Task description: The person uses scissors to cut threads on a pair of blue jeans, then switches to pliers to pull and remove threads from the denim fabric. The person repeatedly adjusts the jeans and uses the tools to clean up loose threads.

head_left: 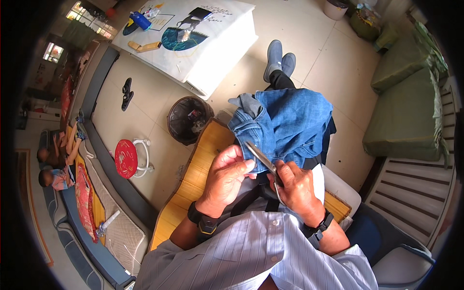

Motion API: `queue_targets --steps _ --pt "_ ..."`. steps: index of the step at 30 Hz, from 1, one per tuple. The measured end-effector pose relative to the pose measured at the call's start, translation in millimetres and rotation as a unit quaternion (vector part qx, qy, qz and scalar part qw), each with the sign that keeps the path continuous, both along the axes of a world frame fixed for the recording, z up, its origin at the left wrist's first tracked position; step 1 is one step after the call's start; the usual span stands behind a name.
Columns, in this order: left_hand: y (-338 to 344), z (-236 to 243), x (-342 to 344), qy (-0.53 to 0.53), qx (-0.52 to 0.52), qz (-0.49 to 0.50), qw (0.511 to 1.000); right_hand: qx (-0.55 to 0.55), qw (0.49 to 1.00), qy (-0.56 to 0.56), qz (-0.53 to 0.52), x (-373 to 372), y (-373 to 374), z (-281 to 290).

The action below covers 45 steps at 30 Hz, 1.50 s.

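Across my lap lies a pair of blue jeans (295,118), bunched up, with a patch of grey lining or cloth showing at the upper left. My left hand (226,180) is closed, pinching the near edge of the denim between thumb and fingers. In my right hand (296,187) is a pair of metal scissors (261,157), my fingers wrapped round the handles. The blades point up and left over the denim, close to my left fingertips. Whether the blades are parted is hard to make out.
Ahead on the left stands a white table (220,58) with a blue bottle (140,21). A dark waste bin (186,113) and a red-topped stool (126,158) are to my left. Two people (60,176) are on the far-left sofa. Green cushions (403,116) sit on the right.
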<state>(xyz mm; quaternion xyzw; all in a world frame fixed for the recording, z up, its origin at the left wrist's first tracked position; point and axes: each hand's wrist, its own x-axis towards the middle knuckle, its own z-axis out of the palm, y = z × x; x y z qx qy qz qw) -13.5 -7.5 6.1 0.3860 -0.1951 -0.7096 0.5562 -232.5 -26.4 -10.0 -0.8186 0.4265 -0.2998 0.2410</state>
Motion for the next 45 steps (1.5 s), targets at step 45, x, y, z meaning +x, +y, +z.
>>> queue_targets --steps 45 --pt "1 7 6 -0.058 0.001 0.032 0.998 -0.031 0.998 0.045 0.029 1 -7 11"
